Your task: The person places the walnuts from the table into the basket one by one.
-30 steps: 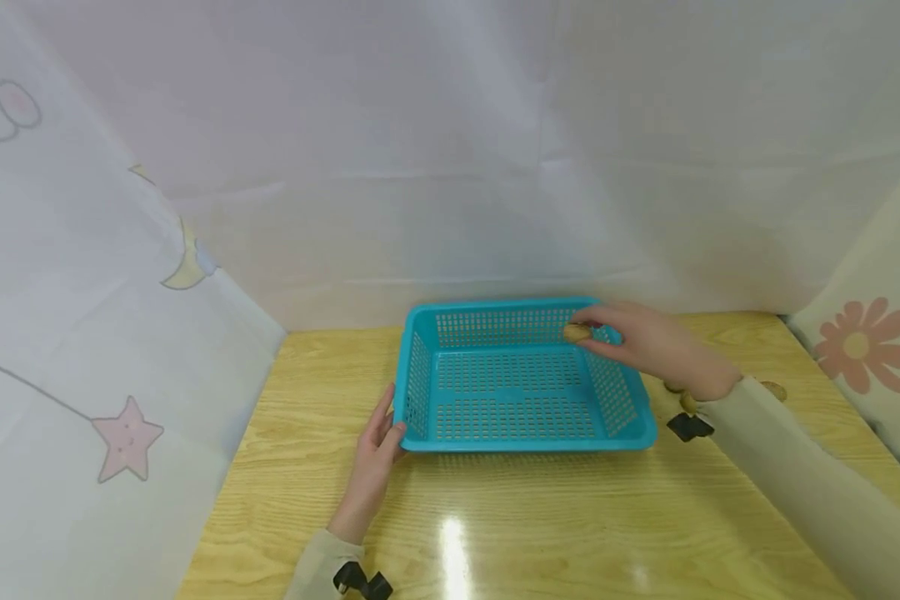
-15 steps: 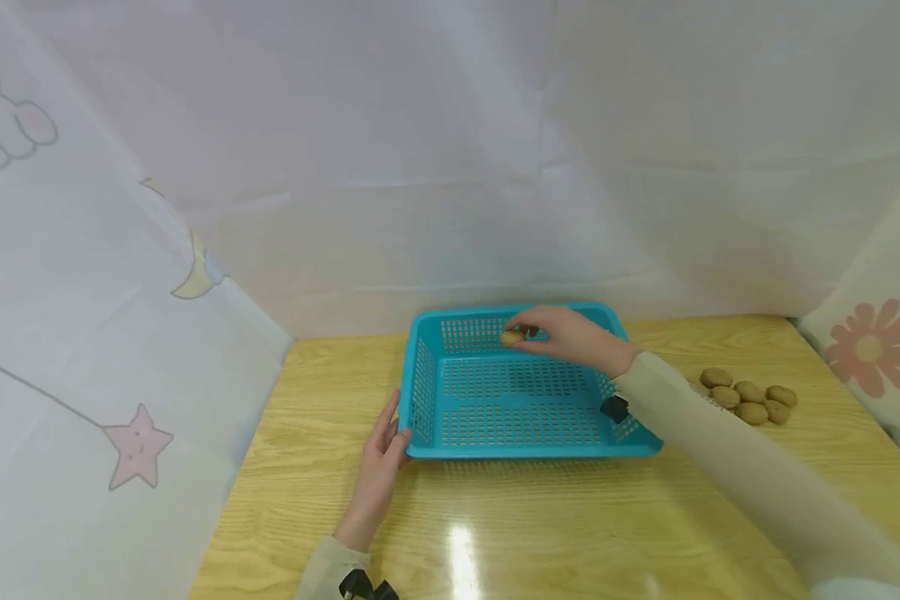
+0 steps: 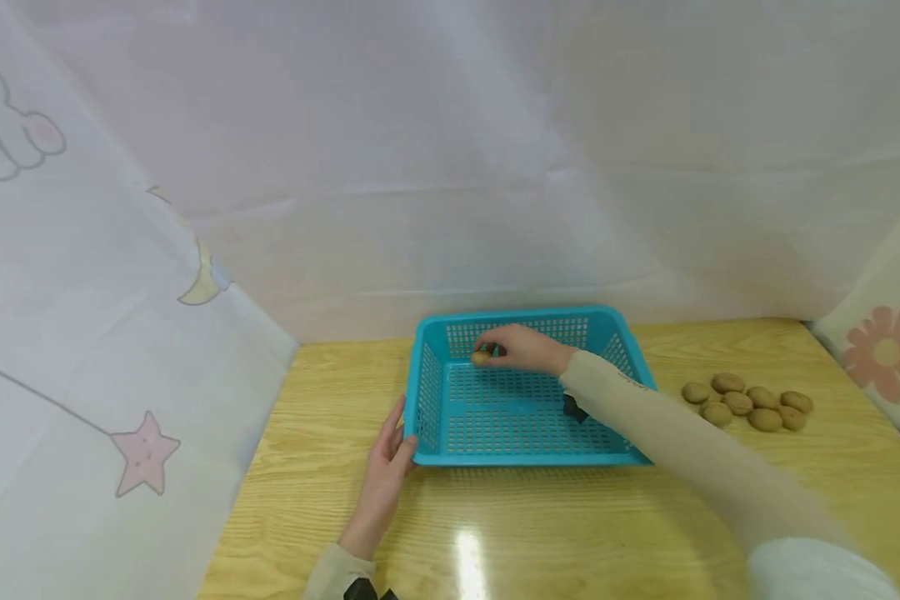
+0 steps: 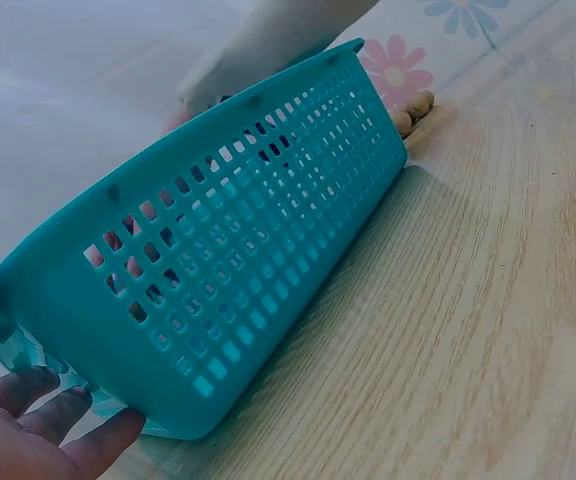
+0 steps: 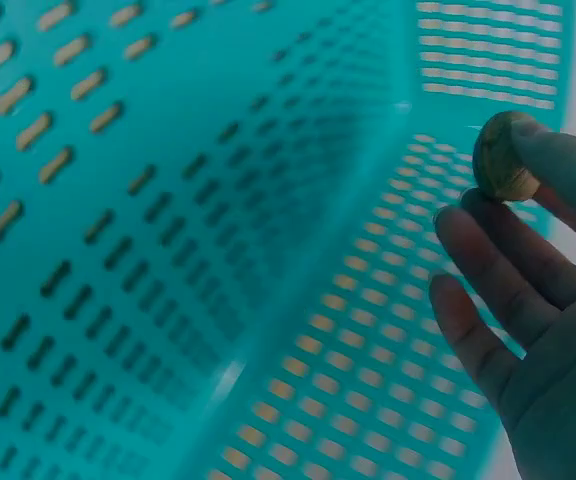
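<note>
A blue plastic basket [image 3: 525, 459] with slotted walls stands on the wooden table. At its left front corner my left hand [image 3: 384, 467] grips it, thumb at the rim and fingers along the outside; the left wrist view shows these fingers [image 4: 63, 405] against the outer wall. Inside the basket, toward its back left, my right hand [image 3: 525, 347] pinches a walnut [image 3: 481, 357] between thumb and fingers. In the right wrist view that walnut [image 5: 503, 158] is held above the slotted plastic, with the other fingers spread loosely. No other walnut shows in the visible part of the basket.
A cluster of several walnuts [image 3: 750, 402] lies on the table [image 3: 330, 433] to the right of the basket. White cloth [image 3: 420, 167] hangs right behind the table, and more cloth with printed figures covers the left and right sides.
My right hand has carried the walnut leftward and down into the basket from its right rim. The walnut pile, hidden before by the arm, now shows. My left hand keeps its place on the basket.
</note>
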{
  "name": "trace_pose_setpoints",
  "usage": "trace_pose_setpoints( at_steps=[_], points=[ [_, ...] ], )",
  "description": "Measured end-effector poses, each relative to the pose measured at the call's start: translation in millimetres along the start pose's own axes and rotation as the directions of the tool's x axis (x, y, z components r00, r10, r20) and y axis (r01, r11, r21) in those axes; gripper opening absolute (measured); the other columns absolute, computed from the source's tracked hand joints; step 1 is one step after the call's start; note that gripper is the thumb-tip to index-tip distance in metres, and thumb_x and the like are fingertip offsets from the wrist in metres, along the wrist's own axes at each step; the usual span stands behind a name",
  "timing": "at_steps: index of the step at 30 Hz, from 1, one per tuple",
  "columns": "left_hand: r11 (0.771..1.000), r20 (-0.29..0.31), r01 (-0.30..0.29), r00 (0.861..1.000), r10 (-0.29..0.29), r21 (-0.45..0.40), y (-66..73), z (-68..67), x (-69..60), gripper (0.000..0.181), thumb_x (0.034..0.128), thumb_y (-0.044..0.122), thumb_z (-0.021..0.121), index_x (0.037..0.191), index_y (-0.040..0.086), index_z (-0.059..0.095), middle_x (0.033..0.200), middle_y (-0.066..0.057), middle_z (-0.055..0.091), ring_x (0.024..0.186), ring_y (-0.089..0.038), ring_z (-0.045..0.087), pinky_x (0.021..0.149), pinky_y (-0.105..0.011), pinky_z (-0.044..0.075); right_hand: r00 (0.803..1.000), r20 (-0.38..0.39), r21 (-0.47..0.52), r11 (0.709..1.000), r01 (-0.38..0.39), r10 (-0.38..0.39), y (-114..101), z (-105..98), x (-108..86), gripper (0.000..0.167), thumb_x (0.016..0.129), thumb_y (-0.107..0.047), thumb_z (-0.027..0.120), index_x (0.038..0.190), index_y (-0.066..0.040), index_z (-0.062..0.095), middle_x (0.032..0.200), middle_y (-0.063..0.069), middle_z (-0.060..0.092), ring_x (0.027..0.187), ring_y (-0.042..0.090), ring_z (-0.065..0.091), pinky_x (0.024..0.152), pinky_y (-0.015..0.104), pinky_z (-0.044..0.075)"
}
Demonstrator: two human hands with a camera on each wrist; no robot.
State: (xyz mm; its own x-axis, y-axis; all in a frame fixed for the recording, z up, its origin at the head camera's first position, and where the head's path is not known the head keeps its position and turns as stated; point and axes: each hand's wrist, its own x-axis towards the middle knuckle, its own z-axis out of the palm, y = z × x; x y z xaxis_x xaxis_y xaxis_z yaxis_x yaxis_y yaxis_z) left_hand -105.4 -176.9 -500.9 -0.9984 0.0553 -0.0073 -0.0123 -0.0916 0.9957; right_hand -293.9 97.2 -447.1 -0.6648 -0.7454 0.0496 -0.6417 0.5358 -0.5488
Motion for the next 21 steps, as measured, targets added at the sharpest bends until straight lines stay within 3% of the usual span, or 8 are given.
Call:
trace_pose_setpoints(
  at_steps=[5, 9, 16, 21],
  points=[
    [1.0, 0.008, 0.001, 1.0, -0.001, -0.003, -2.3, 0.0, -2.2, 0.065, 0.1091, 0.009, 0.05, 0.167, 0.013, 0.022, 0.157, -0.028, 0.043, 0.14, -0.043, 0.049, 0.095, -0.03, 0.057, 0.999, 0.044, 0.031, 0.999, -0.019, 0.018, 17.5, 21.4, 16.0, 0.026, 0.103, -0.023, 0.069, 0.126, -0.012, 0.071, 0.116, 0.005, 0.073, 0.1, 0.018, 0.068, 0.086, 0.039, 0.056],
    [1.0, 0.015, 0.007, 1.0, -0.007, 0.0, -4.8, 1.1, -3.9, 0.065, 0.1092, 0.011, 0.051, 0.167, 0.013, 0.022, 0.158, -0.027, 0.043, 0.141, -0.042, 0.047, 0.096, -0.03, 0.056, 0.998, 0.046, 0.039, 0.999, -0.033, 0.031, 19.3, 31.0, 21.0, 0.028, 0.102, -0.025, 0.071, 0.125, -0.009, 0.072, 0.117, 0.007, 0.073, 0.105, 0.022, 0.068, 0.091, 0.043, 0.056],
    [1.0, 0.039, 0.016, 0.999, -0.016, 0.004, -2.5, 0.4, -4.5, 0.065, 0.11, 0.014, 0.051, 0.168, 0.018, 0.022, 0.16, -0.025, 0.041, 0.143, -0.043, 0.046, 0.097, -0.03, 0.056, 0.995, 0.04, -0.098, 0.992, -0.083, 0.087, 17.9, 43.6, 31.0, 0.029, 0.101, -0.032, 0.071, 0.123, -0.014, 0.073, 0.114, 0.004, 0.075, 0.104, 0.02, 0.069, 0.092, 0.042, 0.056],
    [1.0, 0.042, 0.016, 0.999, -0.017, 0.012, -0.9, -0.6, -2.9, 0.065, 0.1103, 0.014, 0.051, 0.168, 0.018, 0.022, 0.16, -0.025, 0.041, 0.142, -0.043, 0.046, 0.097, -0.03, 0.056, 0.995, 0.057, -0.126, 0.989, -0.076, 0.084, 15.0, 45.4, 32.5, 0.031, 0.1, -0.031, 0.072, 0.125, -0.013, 0.072, 0.11, 0.003, 0.075, 0.099, 0.018, 0.069, 0.087, 0.04, 0.057]
  ],
)
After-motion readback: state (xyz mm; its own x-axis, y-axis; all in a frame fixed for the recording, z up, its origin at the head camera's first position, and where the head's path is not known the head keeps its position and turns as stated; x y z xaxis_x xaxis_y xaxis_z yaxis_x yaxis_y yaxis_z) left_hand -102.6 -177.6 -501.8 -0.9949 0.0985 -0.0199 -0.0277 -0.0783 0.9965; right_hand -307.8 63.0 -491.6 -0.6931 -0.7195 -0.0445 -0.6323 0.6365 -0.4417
